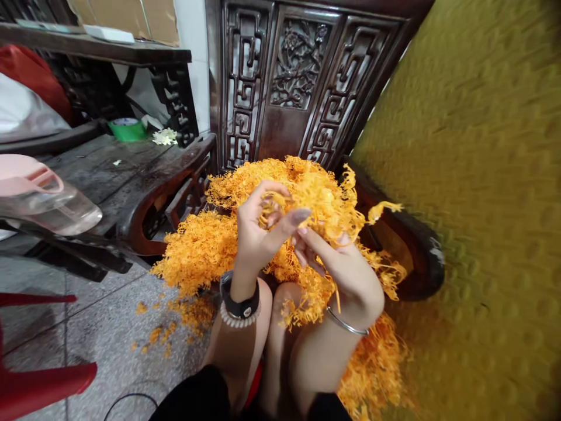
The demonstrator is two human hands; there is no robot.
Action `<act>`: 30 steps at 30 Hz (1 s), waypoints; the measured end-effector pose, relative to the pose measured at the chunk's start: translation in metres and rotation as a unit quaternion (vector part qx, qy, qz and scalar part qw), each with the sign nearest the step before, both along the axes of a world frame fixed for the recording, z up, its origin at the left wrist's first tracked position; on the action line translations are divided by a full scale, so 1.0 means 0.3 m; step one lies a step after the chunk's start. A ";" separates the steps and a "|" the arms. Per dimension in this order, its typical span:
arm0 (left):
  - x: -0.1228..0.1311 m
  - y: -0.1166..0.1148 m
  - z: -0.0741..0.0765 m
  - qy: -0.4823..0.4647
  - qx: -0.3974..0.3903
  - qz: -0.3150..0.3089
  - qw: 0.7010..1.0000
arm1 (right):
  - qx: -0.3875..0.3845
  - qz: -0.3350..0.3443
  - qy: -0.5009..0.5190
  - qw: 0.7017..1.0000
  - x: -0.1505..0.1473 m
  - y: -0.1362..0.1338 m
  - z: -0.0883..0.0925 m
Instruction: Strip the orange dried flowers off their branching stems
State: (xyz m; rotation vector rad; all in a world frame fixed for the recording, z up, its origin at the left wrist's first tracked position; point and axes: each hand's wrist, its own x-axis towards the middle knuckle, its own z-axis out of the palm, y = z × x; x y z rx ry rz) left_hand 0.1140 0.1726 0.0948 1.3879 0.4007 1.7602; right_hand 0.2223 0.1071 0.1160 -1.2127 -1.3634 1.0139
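A big heap of orange stringy strands point(210, 245) lies on the dark wooden seat and spills down over my knees. My left hand point(258, 225) is raised above it, fingers pinched on a small clump of the strands point(315, 199). My right hand point(337, 257) is just to the right and below, fingers curled into the same clump from underneath. The two hands touch at the fingertips. A dark band and a bead bracelet point(239, 307) sit on my left wrist, a thin metal bangle point(346, 324) on the right.
A carved dark wooden seat back point(298, 76) stands behind the heap, a yellow textured cushion point(482, 204) to the right. At left are a wooden table point(109, 169) with a green tape roll point(127, 128), a clear jug point(48, 204) and a red plastic chair point(44, 386). Orange bits litter the floor point(158, 333).
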 end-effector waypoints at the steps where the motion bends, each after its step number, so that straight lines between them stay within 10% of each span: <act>1: -0.006 -0.002 0.002 0.016 -0.002 0.016 1.000 | 0.029 0.009 0.009 0.999 0.003 0.006 -0.004; 6: -0.027 -0.037 0.021 -0.006 -0.045 0.005 0.999 | 0.147 -0.016 0.207 0.967 -0.002 0.025 -0.035; 16: -0.026 -0.072 0.039 0.140 -0.005 -0.211 0.967 | 0.175 -0.230 0.334 0.897 -0.078 0.097 -0.003; 23: 0.084 -0.068 0.004 -0.150 -0.071 -0.348 0.923 | 0.191 -0.116 0.467 0.856 -0.041 0.059 0.011; 30: 0.074 -0.084 0.034 -0.306 -0.169 -0.194 0.917 | 0.202 -0.169 0.381 0.886 -0.053 0.014 0.002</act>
